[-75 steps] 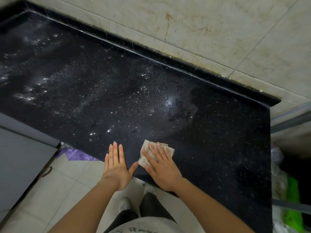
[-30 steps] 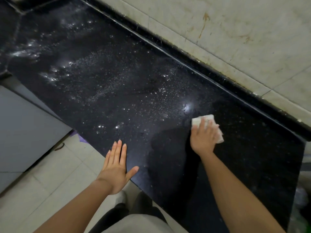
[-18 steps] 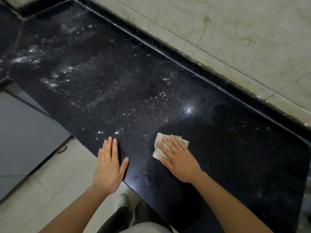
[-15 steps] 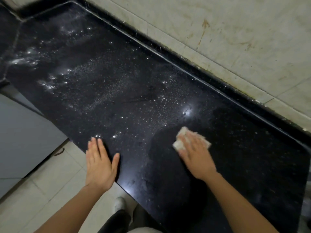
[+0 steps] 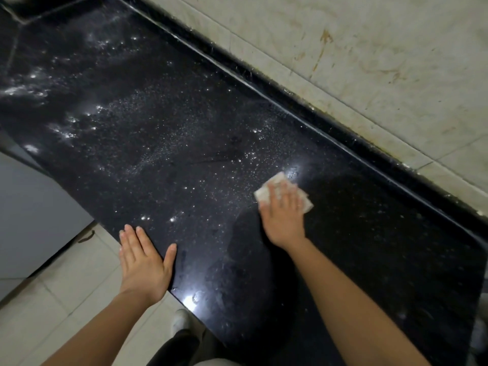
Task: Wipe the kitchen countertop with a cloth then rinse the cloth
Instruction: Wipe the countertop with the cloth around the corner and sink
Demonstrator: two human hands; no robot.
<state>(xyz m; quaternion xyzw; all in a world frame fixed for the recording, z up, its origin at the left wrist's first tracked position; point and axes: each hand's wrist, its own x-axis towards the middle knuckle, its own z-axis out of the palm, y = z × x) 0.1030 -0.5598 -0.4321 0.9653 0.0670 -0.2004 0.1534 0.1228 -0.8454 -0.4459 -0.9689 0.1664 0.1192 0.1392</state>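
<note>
We count one desk (image 5: 184, 154), one cloth (image 5: 264, 193), two hands. Right hand (image 5: 284, 220) flat, presses cloth; left hand (image 5: 144, 265) flat on desk edge. Cloth since pushed farther toward wall (image 5: 369, 62).

Left hand (image 5: 144, 262) flat, thumb spread — right hand (image 5: 284, 220) flat, farther forward.

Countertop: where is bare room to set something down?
The countertop is mostly bare: the droplet-speckled stretch left of the cloth, and the darker patch right of the right hand. Only the left hand occupies the front edge.
</note>
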